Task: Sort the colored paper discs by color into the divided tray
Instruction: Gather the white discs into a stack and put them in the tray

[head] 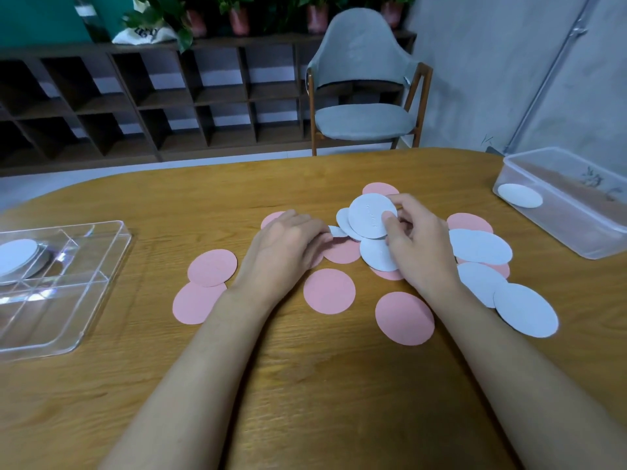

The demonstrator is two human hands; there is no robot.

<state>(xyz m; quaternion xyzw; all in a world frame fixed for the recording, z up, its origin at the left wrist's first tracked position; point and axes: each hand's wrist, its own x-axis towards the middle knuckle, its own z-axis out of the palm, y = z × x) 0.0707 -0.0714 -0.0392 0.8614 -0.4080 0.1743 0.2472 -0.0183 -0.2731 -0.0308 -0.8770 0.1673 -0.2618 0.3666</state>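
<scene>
The right hand [417, 245] is pinching a fan of white discs [371, 215] under its thumb, well to the right of the divided tray [103, 293]. The left hand [288, 245] is reaching one more white disc [337, 231]; whether it is gripping it, I cannot tell. I think the fan is needing squaring before travelling to the tray, where a white stack [17, 257] is already lying in one compartment.

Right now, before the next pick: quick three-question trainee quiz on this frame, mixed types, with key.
1. True or false: the right hand holds a pink disc.
2. How many discs show in the clear tub? A none, B one, C three.
3. Fill in: the stacked discs in the divided tray are ___.
Key: 1 false, it holds white discs; 2 B, the lone disc; 3 white.
</scene>
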